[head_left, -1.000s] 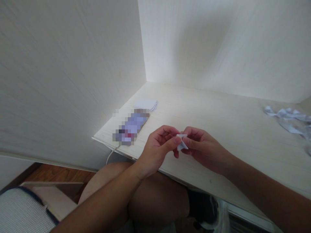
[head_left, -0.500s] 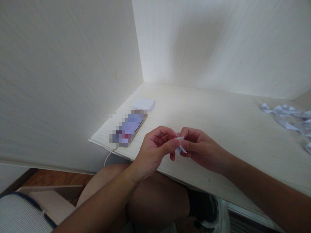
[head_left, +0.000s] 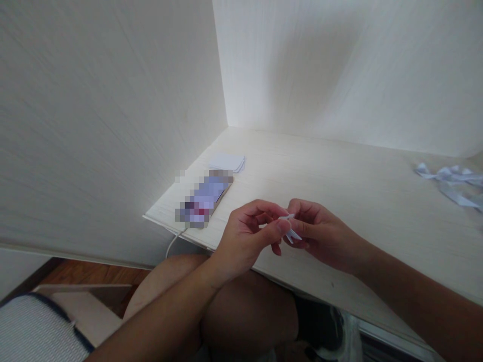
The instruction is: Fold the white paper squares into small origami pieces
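My left hand (head_left: pixel 249 236) and my right hand (head_left: pixel 317 234) meet above the near edge of a pale wooden desk (head_left: pixel 339 186). Both pinch one small folded piece of white paper (head_left: pixel 290 229) between thumb and fingers. The paper is mostly hidden by my fingertips; only a white corner shows below them.
A phone (head_left: pixel 206 197) lies on the desk's left corner with a white cable (head_left: pixel 172 243) hanging off the edge. Behind it sits a small stack of white paper squares (head_left: pixel 227 162). Several folded white paper pieces (head_left: pixel 451 182) lie at the far right. White walls enclose the desk; my knee is below.
Both hands have sunk slightly and the paper between them has been turned flatter, so less of it shows. The view has shifted a little.
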